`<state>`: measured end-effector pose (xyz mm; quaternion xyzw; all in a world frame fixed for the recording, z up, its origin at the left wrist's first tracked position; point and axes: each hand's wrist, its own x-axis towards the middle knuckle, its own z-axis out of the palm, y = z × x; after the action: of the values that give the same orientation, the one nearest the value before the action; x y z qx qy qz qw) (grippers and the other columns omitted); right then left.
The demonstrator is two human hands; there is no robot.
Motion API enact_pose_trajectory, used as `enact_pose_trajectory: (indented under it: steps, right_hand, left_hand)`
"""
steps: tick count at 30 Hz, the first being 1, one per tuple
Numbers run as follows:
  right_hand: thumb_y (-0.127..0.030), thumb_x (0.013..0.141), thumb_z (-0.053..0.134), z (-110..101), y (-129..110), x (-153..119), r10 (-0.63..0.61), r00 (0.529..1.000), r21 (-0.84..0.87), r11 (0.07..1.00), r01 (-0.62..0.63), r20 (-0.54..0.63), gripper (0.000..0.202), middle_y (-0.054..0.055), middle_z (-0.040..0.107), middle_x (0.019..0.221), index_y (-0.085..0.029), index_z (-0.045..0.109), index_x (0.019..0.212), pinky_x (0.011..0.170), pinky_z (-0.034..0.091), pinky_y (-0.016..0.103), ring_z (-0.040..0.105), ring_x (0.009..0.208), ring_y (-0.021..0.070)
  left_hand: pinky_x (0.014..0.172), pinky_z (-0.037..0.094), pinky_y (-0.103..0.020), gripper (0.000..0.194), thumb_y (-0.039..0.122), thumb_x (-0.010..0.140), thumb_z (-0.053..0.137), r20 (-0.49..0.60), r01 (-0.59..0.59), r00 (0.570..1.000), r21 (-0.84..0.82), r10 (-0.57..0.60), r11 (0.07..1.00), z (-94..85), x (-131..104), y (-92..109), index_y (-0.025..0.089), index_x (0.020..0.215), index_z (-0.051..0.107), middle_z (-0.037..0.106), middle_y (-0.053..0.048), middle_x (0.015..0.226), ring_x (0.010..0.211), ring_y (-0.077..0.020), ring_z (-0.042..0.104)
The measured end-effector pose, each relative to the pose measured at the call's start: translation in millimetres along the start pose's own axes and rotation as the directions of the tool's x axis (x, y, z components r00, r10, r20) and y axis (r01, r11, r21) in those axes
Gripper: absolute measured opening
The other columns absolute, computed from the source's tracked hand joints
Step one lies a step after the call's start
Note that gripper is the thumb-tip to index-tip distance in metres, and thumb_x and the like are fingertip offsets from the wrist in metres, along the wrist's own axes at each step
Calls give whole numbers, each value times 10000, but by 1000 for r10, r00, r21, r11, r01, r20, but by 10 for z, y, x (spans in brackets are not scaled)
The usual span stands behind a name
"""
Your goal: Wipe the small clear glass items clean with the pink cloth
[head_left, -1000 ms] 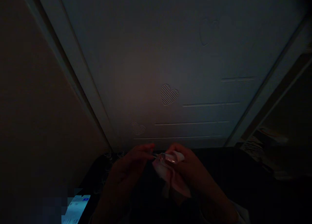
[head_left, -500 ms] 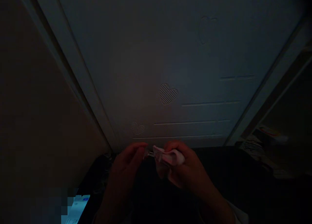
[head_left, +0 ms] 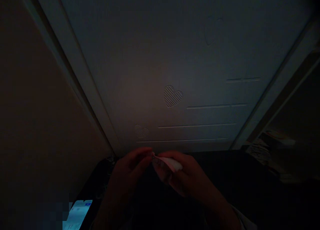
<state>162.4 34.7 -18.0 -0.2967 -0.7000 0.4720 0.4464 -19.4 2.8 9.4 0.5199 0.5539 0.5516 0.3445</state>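
The scene is very dark. Near the bottom centre, my right hand (head_left: 181, 175) is closed round a pale pinkish cloth (head_left: 171, 164), which looks folded and soft. Thumb and fingers of my left hand (head_left: 132, 165) pinch together at the left tip of the cloth, where the small clear piece seen earlier is mostly hidden. The two hands are close together, with the cloth's tip between their fingertips.
Behind the hands stands a pale panel (head_left: 150, 56) with embossed hearts and lines. A lit phone screen (head_left: 78, 213) lies at the lower left, on a dark surface. Papers or packets (head_left: 258, 151) lie at the right.
My right hand has moved a little left with the cloth, closing the gap to my left fingertips. The clear piece that showed between the hands is now mostly covered.
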Motion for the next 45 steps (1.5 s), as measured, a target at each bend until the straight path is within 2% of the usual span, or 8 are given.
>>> enact_pose_trajectory:
  steps: [4, 9, 17, 25, 31, 35, 38, 45]
  right_hand:
    - [-106, 745, 552, -9, 12, 6, 104, 994, 32, 994, -103, -24, 320, 34, 777, 904, -220, 760, 961, 736, 516, 306, 699, 826, 205]
    - [-270, 785, 669, 11, 50, 31, 233, 972, 230, 946, -229, 10, 116, 27, 737, 795, -194, 732, 848, 668, 478, 282, 654, 727, 180]
    - [-353, 622, 814, 10, 9, 97, 333, 942, 368, 873, -319, 27, 288, -65, 515, 563, -187, 577, 621, 528, 345, 224, 451, 540, 100]
    - [-267, 574, 811, 53, 15, 62, 390, 914, 446, 841, -306, -108, 298, -56, 587, 582, -214, 532, 664, 491, 377, 208, 527, 519, 116]
    - [-291, 608, 829, 134, 7, 61, 312, 942, 557, 808, -193, -127, 346, -81, 555, 527, -243, 504, 717, 391, 354, 196, 486, 398, 101]
    - [-363, 582, 890, 191, 13, 68, 261, 956, 637, 761, -119, -133, 424, -75, 550, 546, -242, 502, 700, 382, 381, 198, 489, 405, 97]
    - [-379, 608, 894, 178, 45, 50, 242, 963, 631, 767, -117, -116, 374, -45, 595, 615, -232, 573, 729, 419, 396, 198, 531, 473, 105]
    - [-393, 815, 734, 95, 91, 8, 74, 993, 375, 926, -36, -87, 181, 35, 710, 824, -233, 737, 898, 511, 456, 226, 645, 668, 161]
  left_hand:
    - [846, 595, -335, 177, 320, 736, 776, 32, -20, 999, -7, 20, 1000, -12, -43, 7, 262, 901, 807, 844, -41, 958, 932, -253, 771]
    - [845, 581, -300, 157, 282, 764, 748, -15, -72, 997, -28, 71, 997, 26, -119, 57, 282, 908, 811, 838, -22, 984, 946, -235, 761]
    - [948, 559, -296, 211, 181, 823, 715, 113, -172, 977, -83, 181, 982, -75, -117, -34, 332, 933, 812, 811, 11, 1132, 1087, -215, 731]
    - [941, 561, -298, 214, 111, 768, 752, 58, -176, 979, -251, 197, 952, -14, -144, -30, 311, 810, 817, 826, 4, 1042, 1085, -224, 730]
    - [891, 551, -241, 201, 212, 761, 760, -44, -104, 994, -299, 95, 949, 102, -121, -28, 286, 944, 796, 815, 5, 1043, 1040, -197, 729]
    - [762, 567, -236, 184, 345, 752, 752, -109, -48, 993, -106, 36, 993, 103, -27, -61, 248, 904, 782, 822, -1, 913, 867, -191, 747]
    - [713, 571, -258, 205, 401, 759, 720, -59, -18, 998, -16, 17, 1000, 86, 23, -54, 231, 855, 783, 822, -11, 826, 797, -205, 749]
    - [777, 570, -253, 142, 351, 761, 720, -10, -5, 1000, -43, 5, 999, 79, -6, 12, 249, 839, 780, 832, 9, 848, 846, -197, 761]
